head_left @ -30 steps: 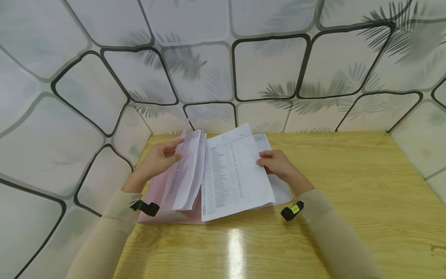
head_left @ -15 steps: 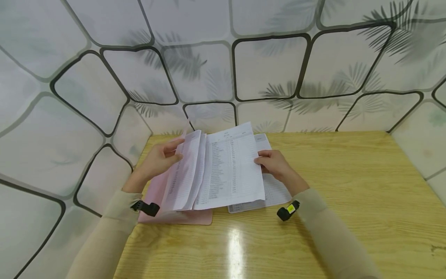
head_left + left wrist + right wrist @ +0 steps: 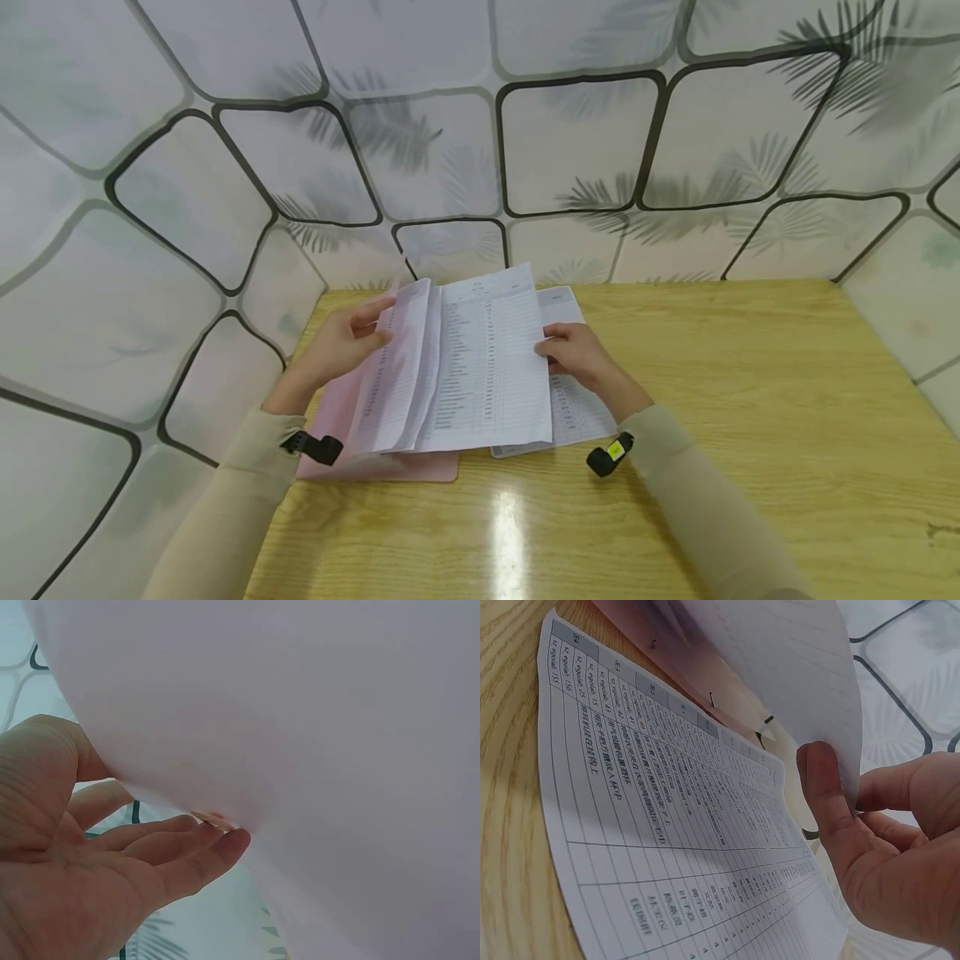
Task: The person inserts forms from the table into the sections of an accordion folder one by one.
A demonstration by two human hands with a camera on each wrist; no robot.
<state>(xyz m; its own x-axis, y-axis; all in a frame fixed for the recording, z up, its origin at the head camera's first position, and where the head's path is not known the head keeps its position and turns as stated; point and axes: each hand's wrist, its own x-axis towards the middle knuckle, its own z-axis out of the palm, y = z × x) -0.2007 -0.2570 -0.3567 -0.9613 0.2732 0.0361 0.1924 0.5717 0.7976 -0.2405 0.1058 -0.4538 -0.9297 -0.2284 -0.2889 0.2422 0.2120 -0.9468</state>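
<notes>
White sheet lengthwise, header toward wall

3 views recorded. The head camera, worn on my head, faces forward and down, far enough back to take in both my sleeved forearms, the wood-grain tabletop and the patterned wall. The left-wrist camera looks past my left hand at close range; the pink folder cover fills most of its frame. The right-wrist camera sits close over a printed sheet, picture turned, tabletop at left, wall at right. Head and right-wrist views share my right hand and the lifted sheet.
</notes>
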